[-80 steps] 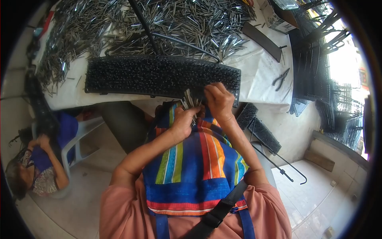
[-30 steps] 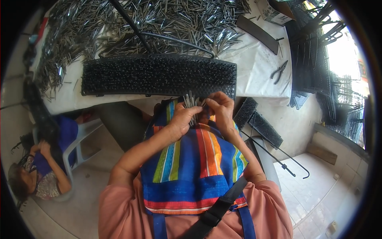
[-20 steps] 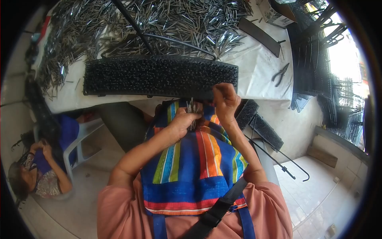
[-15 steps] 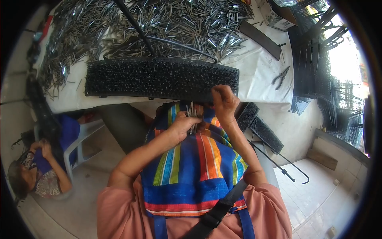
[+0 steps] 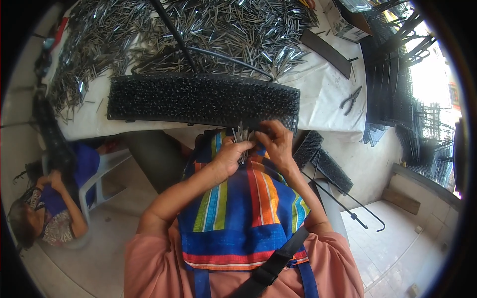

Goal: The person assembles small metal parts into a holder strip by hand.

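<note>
A small bundle of thin metal strips (image 5: 241,135) stands upright in my left hand (image 5: 232,155), its fingers closed round the lower part. My right hand (image 5: 278,144) is just to the right of the bundle. Its thumb and fingertips are pinched together close to the strips' tops; whatever they hold is too small to make out. Beyond both hands, a long black rack (image 5: 198,99), covered with rows of short dark pegs or strip ends, rests along the table's near edge. A striped apron (image 5: 238,198) covers my lap under the hands.
Loose metal strips (image 5: 238,30) are heaped across the white-covered table (image 5: 323,107). Pliers (image 5: 351,100), a flat dark plate (image 5: 325,53) and a cardboard box (image 5: 348,25) lie at right. More bristly black racks (image 5: 333,171) stand low beside my right leg. A person (image 5: 54,203) sits at left.
My right hand has come down and left, from the rack's right end to the bundle in my left hand. The left hand stays nearly in place.
</note>
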The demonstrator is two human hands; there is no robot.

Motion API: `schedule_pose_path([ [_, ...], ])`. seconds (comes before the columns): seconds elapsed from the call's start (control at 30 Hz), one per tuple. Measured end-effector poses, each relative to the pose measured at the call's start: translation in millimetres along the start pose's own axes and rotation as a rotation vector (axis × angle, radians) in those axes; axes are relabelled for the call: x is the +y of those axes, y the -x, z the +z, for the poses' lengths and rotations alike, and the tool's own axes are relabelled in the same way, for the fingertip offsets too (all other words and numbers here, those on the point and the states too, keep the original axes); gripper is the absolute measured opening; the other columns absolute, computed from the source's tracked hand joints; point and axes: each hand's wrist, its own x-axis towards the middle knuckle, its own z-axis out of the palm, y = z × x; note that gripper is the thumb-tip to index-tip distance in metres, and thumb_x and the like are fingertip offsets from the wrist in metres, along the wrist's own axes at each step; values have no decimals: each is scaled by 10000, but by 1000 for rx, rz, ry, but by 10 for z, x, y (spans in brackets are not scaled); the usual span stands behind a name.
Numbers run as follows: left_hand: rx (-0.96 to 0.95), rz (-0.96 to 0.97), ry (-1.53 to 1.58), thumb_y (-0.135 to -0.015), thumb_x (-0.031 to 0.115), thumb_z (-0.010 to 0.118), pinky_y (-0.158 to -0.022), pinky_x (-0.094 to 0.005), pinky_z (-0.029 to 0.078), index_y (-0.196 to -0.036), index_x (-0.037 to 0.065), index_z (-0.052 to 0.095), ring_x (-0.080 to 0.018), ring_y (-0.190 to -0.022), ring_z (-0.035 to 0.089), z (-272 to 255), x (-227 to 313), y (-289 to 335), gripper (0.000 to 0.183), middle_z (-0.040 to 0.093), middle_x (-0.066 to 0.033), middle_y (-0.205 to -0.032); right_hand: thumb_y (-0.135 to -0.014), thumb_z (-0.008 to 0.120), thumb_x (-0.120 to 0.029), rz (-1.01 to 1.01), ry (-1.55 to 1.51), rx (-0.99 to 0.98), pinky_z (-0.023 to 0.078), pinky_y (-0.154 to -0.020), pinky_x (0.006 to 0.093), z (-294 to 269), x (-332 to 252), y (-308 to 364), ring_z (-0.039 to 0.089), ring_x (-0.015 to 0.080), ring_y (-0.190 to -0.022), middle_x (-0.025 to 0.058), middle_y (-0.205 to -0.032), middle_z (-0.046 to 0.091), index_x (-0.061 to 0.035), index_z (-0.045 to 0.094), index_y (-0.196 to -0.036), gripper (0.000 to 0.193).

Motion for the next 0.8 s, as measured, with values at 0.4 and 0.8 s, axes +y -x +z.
schedule_pose_path([
  [0.4,118,44,-137,-833,8,610,-570,-283,511,-961,18,683,-171,-734,672,26,37,-14,147,693,-86,-843,-801,692,5,-59,-86,352,426,-522,238,22,115,-249,546,95,-563,26,-672,583,-41,657,-880,98],
  [0.8,59,73,-12,-824,-20,634,-629,-296,540,-987,13,678,-187,-783,693,-82,-6,-58,172,705,-92,-913,-762,731,-102,-453,384,262,495,-561,314,46,-29,-76,638,239,-651,77,-830,617,-71,688,-933,178],
])
